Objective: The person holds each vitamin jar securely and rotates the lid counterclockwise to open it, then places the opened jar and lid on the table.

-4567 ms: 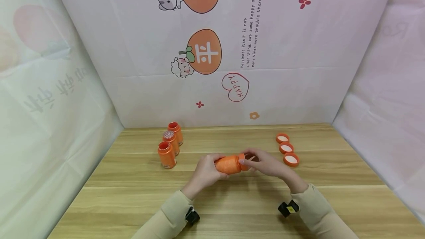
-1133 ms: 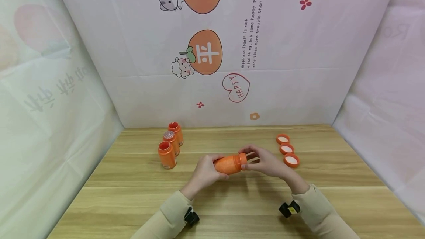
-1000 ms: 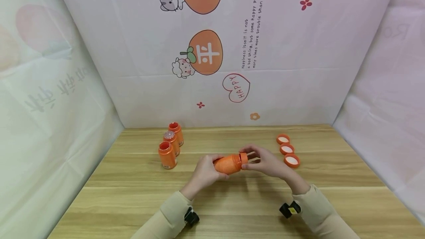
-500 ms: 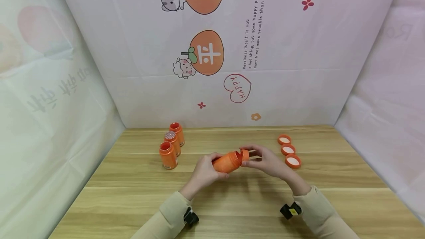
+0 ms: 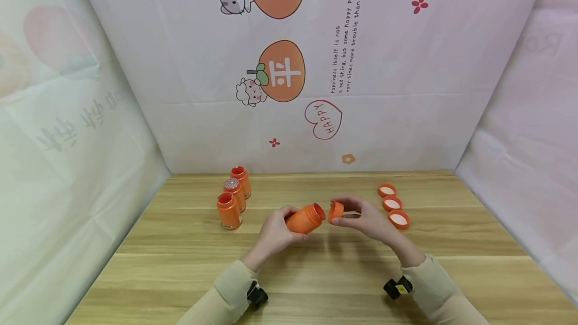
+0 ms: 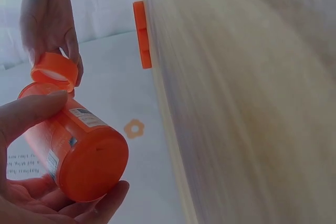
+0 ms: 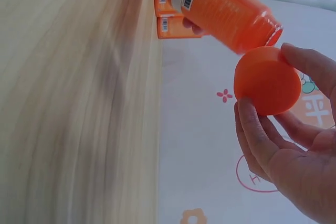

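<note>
My left hand (image 5: 275, 232) grips an orange plastic bottle (image 5: 305, 219), tilted with its uncapped mouth up and to the right. In the left wrist view the thumb lies along the side of the bottle (image 6: 79, 145) and its base faces the camera. Just right of the mouth, my right hand (image 5: 368, 219) pinches an orange screw cap (image 5: 335, 212) by its rim. A small gap parts cap and bottle in the head view. The right wrist view shows the flat top of the cap (image 7: 268, 81) between thumb and fingers.
Three orange bottles (image 5: 229, 211) stand in a row at the back left of the wooden table (image 5: 180, 265); the middle one has a silvery top. Three orange caps (image 5: 398, 219) lie in a row at the right, white insides up. A printed white cloth (image 5: 203, 129) hangs behind.
The cap has come off the bottle: seated at first, it tilted away, then moved right in my right hand. The bottle has drawn slightly left and tipped more upright, showing its open mouth.
</note>
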The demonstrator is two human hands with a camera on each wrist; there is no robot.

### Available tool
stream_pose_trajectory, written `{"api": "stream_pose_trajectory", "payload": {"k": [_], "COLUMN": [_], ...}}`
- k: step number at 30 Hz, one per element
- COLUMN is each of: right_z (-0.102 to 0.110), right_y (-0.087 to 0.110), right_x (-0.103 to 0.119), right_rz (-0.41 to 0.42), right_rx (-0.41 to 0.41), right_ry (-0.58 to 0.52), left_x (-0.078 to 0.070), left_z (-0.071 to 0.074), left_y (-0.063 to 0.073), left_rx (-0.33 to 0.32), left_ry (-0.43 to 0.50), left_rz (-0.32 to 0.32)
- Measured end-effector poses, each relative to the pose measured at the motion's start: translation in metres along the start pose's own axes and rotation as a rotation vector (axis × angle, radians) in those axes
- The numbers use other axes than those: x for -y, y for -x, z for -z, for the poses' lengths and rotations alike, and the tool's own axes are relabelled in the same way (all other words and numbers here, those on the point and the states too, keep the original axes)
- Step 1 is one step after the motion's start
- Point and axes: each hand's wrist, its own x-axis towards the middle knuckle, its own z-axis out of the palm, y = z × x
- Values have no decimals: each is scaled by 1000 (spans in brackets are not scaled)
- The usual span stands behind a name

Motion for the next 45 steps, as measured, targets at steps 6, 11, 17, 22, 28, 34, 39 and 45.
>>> {"api": "stream_pose_trajectory", "payload": {"k": [6,11,17,22,28,34,39,45], "right_z": [4,5,8,9,11,12,14,16], "right_y": [4,8,12,14,16,20,22,22], "right_x": [-4,-10,-21,-29,-35,-37,-40,-45], "right_rz": [-6,0,35,50,36,-9,-19,15], "right_rx": [-16,-47,-55,-50,-39,-20,-18,-10], "right_ry": [51,31,16,71,119,120,138,159], "left_x": [4,8,12,14,17,20,20,23], "left_z": [5,9,15,18,22,26,29,32], "left_y": [1,3,5,6,7,8,10,10], "left_rx": [-22,-26,-37,-37,-47,-49,-44,-48], "left_ry": [-12,-3,-3,4,-1,-21,-14,-23], "left_rz": [9,30,35,55,62,66,86,87]}}
